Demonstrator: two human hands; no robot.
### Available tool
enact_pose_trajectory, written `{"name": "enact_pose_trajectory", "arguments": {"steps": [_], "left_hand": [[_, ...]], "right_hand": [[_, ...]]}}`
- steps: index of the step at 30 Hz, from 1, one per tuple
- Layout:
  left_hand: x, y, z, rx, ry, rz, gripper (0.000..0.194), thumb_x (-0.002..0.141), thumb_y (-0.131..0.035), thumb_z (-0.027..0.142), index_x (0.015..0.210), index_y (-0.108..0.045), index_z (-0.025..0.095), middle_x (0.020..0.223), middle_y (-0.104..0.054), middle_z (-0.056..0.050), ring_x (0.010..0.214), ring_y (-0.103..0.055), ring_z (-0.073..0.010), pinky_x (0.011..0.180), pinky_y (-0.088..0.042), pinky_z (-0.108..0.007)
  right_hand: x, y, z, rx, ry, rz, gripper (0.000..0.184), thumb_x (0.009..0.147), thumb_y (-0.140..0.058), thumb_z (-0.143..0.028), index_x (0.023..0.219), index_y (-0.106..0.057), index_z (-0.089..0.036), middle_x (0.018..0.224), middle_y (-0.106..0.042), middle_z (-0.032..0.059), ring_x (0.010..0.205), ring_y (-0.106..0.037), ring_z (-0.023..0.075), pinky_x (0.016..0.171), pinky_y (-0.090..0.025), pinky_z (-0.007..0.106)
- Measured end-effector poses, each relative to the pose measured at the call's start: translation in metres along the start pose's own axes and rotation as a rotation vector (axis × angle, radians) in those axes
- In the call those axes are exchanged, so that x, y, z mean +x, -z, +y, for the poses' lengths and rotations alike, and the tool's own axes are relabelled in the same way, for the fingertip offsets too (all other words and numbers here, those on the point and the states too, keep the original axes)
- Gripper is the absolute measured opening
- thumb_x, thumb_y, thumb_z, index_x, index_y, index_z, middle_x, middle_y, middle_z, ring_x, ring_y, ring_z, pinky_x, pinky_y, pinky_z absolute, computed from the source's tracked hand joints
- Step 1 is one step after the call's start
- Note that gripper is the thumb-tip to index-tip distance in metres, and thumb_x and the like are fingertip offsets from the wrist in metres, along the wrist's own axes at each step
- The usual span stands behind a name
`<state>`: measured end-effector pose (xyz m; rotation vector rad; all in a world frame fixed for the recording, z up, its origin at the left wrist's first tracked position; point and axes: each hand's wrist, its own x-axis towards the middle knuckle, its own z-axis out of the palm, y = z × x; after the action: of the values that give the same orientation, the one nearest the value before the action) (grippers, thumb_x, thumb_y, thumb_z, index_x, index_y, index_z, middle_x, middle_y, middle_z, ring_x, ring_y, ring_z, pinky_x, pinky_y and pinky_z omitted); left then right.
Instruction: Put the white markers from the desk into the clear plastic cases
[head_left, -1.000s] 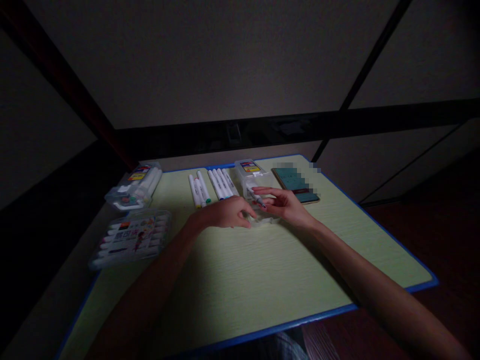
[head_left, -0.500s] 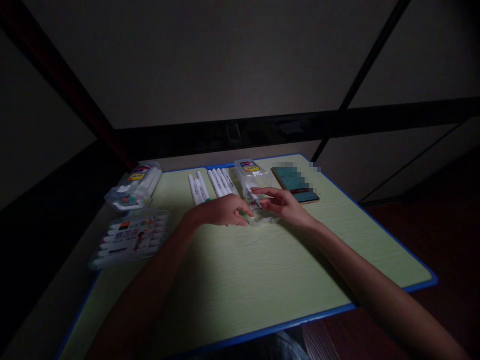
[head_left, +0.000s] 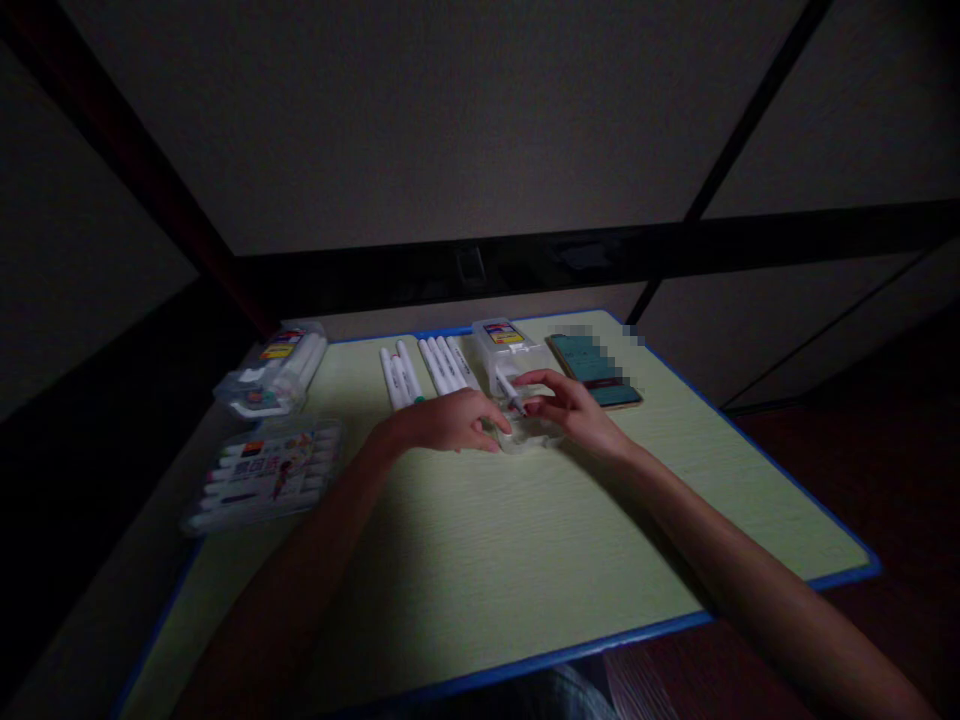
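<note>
The right hand (head_left: 559, 408) pinches 1 white plastic cylindrical marker (head_left: 511, 392), long axis aimed away-left toward the clear rectangular plastic box (head_left: 525, 358); the left hand (head_left: 450, 420) curves loosely open.

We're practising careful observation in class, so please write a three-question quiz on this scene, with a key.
1. True or false: the right hand is holding a white marker.

2. What lies to the right of the clear box beside that hand?
A. A flat teal item
B. A cup
C. A pair of scissors

3. Fill in: the table has ____ edging.

Key: 1. True; 2. A; 3. Blue.
</note>
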<state>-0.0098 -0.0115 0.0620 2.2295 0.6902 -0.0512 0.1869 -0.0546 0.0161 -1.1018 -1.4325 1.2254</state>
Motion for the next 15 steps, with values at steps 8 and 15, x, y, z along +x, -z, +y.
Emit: {"name": "enact_pose_trajectory", "arguments": {"steps": [8, 15], "left_hand": [[-0.0010, 0.0001, 0.0034, 0.054, -0.001, 0.004, 0.036, 0.073, -0.057, 0.021, 0.107, -0.060, 0.010, 0.105, -0.063, -0.011, 0.073, -0.059, -0.0118, 0.051, -0.041, -0.017], [0.0001, -0.0004, 0.0014, 0.053, 0.009, -0.009, 0.037, 0.074, -0.056, 0.023, 0.109, -0.060, 0.010, 0.107, -0.063, -0.012, 0.073, -0.059, -0.0124, 0.050, -0.042, -0.017]], "right_hand": [[-0.0006, -0.0022, -0.0018, 0.007, 0.008, 0.009, 0.028, 0.069, -0.060, -0.020, 0.096, -0.054, -0.020, 0.101, -0.058, 0.0032, 0.082, -0.060, 0.0138, 0.075, -0.047, 0.030], [0.0018, 0.0003, 0.0009, -0.032, 0.046, -0.008, 0.029, 0.070, -0.060, -0.020, 0.098, -0.054, -0.019, 0.108, -0.058, 0.0066, 0.092, -0.059, 0.0169, 0.082, -0.047, 0.035]]}}
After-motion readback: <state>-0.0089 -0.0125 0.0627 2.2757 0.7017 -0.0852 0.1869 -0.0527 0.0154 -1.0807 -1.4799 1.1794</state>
